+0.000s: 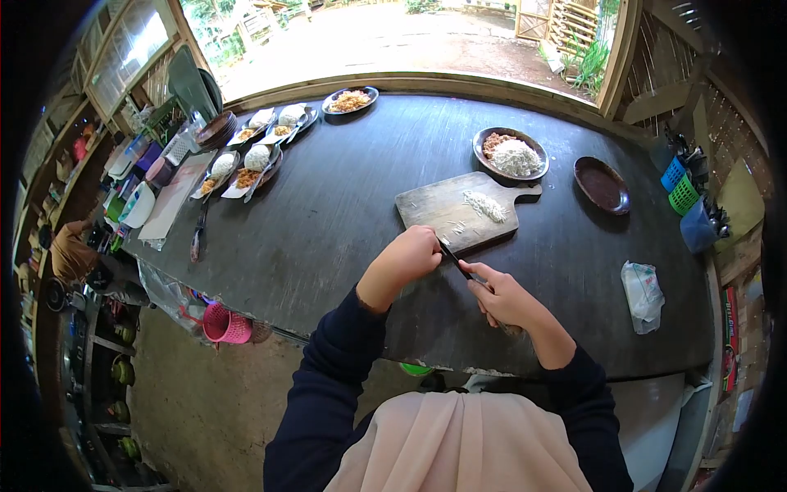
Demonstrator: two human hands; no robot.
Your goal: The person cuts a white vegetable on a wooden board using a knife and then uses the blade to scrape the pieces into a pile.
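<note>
My right hand (504, 298) is wrapped round the handle of a knife (452, 256), whose dark blade slants up and left towards the cutting board. At the blade's far end is my left hand (412, 251), its fingers curled closed over the near edge of the board; the fingertips are hidden, so what they grip cannot be seen. The wooden cutting board (426, 205) lies on the dark table (328, 238), its handle pointing right. White thin-cut shreds (485, 206) form a small pile on it, with several loose strips nearer my left hand.
Behind the board, a plate (478, 152) carries white shreds and brownish food. An empty brown plate (601, 185) and a plastic bag (643, 297) lie to the right. Plates of rice (257, 157) stand at left, near another knife (197, 234). Utensil baskets (684, 195) line the right edge.
</note>
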